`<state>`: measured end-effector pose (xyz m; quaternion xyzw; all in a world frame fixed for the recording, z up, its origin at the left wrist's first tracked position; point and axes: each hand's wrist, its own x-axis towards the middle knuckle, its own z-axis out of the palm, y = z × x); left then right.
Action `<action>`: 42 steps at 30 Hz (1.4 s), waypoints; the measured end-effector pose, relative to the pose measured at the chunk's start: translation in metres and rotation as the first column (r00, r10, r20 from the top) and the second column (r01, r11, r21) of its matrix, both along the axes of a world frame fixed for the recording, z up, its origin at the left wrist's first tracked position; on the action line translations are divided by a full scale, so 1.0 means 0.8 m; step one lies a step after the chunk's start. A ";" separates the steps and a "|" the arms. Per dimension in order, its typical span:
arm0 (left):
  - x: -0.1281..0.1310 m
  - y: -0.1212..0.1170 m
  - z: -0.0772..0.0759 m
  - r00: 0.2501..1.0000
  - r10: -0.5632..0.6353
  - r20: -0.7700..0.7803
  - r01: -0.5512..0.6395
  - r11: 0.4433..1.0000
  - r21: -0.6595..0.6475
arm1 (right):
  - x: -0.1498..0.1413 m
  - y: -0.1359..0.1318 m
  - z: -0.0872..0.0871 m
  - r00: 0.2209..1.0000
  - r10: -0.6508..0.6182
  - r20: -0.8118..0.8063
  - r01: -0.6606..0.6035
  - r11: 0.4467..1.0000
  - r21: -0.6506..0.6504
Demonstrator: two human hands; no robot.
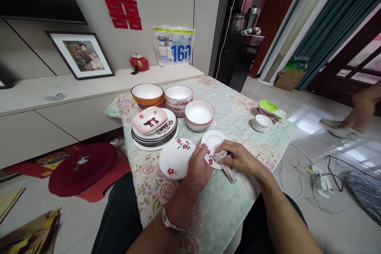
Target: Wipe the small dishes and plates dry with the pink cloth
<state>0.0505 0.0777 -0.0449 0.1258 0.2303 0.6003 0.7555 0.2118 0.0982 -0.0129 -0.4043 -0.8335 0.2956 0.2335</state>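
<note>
A small white plate with red flowers (212, 139) is tilted up in front of me, its left edge gripped by my left hand (200, 166). My right hand (238, 156) pinches a pale pinkish cloth (228, 172) and presses it on the plate's face. Just left of my left hand lies a larger white plate with red flowers (175, 160) on the tablecloth. Behind it stands a stack of plates (154, 143), topped by a pink cartoon dish (149, 120). White bowls with red rims (200, 113) stand beyond the small plate.
Orange-brown bowls (148, 95) stand at the table's back. Small white dishes (262, 122) and a green leaf-shaped dish (271, 108) sit on the right. A flowered tablecloth (238, 206) covers the table. A red stool (86, 170) is at left; a power strip (321, 184) and a person's leg (361, 115) are at right.
</note>
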 end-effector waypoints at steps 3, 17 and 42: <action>0.000 0.000 -0.001 1.000 0.002 -0.018 -0.001 1.000 0.001 | 0.011 0.006 -0.011 0.987 -0.155 0.028 0.153 0.987 0.056; 0.002 -0.010 0.012 0.989 -0.075 -0.129 0.086 0.993 0.083 | -0.039 0.012 -0.028 0.924 -0.301 -0.234 0.365 0.878 0.311; 0.003 -0.003 0.003 0.993 -0.001 -0.116 0.012 0.996 0.091 | -0.021 0.012 -0.031 0.828 -0.522 0.207 0.451 0.838 0.307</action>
